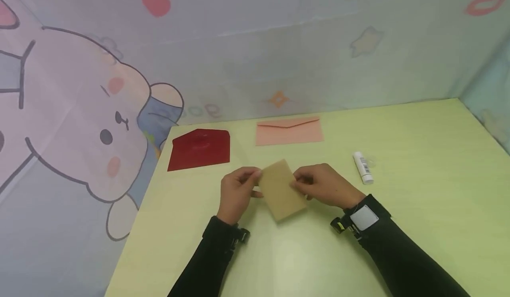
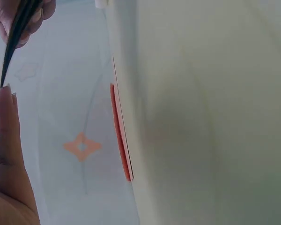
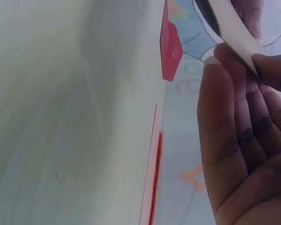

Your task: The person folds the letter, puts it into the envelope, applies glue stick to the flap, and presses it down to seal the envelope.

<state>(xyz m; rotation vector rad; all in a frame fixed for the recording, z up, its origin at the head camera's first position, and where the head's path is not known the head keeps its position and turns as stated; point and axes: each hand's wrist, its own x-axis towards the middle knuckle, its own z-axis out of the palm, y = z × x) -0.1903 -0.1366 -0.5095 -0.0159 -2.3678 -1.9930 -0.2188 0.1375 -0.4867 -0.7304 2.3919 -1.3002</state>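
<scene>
A tan, rectangular piece of folded-looking paper (image 1: 282, 191) is held up, tilted, above the table by both hands. At its upper left edge my left hand (image 1: 237, 194) pinches it between thumb and fingers. My right hand (image 1: 327, 185) pinches the opposite edge, and in the right wrist view the thumb and fingertips of this hand (image 3: 253, 140) meet on the paper's pale lower edge (image 3: 236, 35). Seen nearly edge-on in the left wrist view, the paper (image 2: 16, 40) looks dark. Whether it is a card or an envelope I cannot tell.
A dark red envelope (image 1: 201, 151) lies at the table's back left, its flap raised. Near the back edge lies a pink envelope (image 1: 289, 134). A white glue stick (image 1: 363, 167) lies to the right on the yellow-green table (image 1: 430, 164). A printed curtain (image 1: 255, 58) hangs behind.
</scene>
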